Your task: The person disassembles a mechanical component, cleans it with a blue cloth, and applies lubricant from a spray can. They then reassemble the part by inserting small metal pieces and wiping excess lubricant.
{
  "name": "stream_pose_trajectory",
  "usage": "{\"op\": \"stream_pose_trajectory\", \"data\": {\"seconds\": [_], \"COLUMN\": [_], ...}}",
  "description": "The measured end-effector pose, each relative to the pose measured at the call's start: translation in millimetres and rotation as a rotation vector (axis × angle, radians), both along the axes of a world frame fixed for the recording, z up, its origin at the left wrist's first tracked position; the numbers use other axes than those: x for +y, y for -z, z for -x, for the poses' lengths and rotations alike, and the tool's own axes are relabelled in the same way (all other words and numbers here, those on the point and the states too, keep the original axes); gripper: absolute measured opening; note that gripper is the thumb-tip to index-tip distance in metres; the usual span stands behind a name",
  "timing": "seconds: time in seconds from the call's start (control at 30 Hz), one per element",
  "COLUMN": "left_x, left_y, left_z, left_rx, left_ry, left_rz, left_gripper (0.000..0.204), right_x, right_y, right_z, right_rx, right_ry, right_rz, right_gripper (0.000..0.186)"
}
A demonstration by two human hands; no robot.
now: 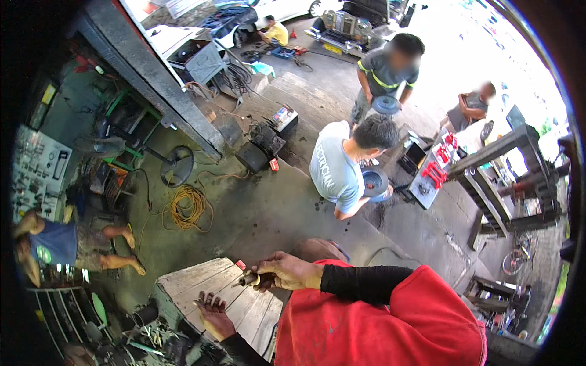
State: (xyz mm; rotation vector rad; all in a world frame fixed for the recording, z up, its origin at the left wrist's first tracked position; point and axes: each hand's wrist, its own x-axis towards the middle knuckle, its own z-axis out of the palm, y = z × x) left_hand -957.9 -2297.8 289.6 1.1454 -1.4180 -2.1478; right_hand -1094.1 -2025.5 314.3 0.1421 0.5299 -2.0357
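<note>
Keep the small dark metal cylindrical part with the thin tip (246, 281) pinched firmly near its thicker end, thumb and fingertips of the bare right hand (291, 271) well back from the narrow point. Best to steady the right wrist before turning or tilting anything so small, and to work low over the pale, weathered wooden-plank desk (204, 282), keeping any slip on the boards rather than down in the jumble of dark metal parts (174, 341) at the left. Worth bringing the bare, grime-darkened left hand (215, 315) in underneath as a second support before any change of grip (blackened fingertips there, perhaps slippery, so better wiped first). Clamped on the part with the right hand; fingers spread and apparently nothing grasped with the left, just short of the part and not touching it. Hands apart from each other, with a narrow gap of bare planks in between. As for position: held above the desk at the right hand's fingertips, pointing leftward, up and to the right of the left hand's spread fingers. Just beyond, near the desk's far edge, a small red-and-white packet-like piece (240, 265). Cannot tell the exact make-up of the yellowish curved bit beside the grip.
</note>
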Motion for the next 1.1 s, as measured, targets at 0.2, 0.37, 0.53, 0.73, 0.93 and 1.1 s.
{"op": "stream_pose_trajectory", "data": {"seconds": [0.2,0.37,0.53,0.73,0.93,1.1], "left_x": [-69,-113,-173,-221,-262,-302], "left_y": [0,20,30,32,43,66], "left_z": [53,78,96,135,196,231], "left_rx": [-0.028,-0.091,-0.162,-0.03,-0.083,-0.094], "left_ry": [0.013,0.011,-0.026,-0.077,-0.049,0.059], "left_rz": [0.041,0.033,0.029,-0.021,-0.121,-0.089], "left_gripper": [0.057,0.055,0.059,0.057,0.05,0.051], "right_x": [-59,-119,-176,-214,-234,-248], "right_y": [7,18,12,8,8,5], "right_z": [23,71,129,185,197,191], "right_rx": [0.014,0.058,0.116,0.22,0.159,0.141], "right_ry": [0.13,0.069,0.028,-0.02,0.046,0.132], "right_rz": [-0.003,0.059,0.085,0.14,0.034,0.09], "right_gripper": [0.025,0.027,0.027,0.03,0.03,0.031]}}
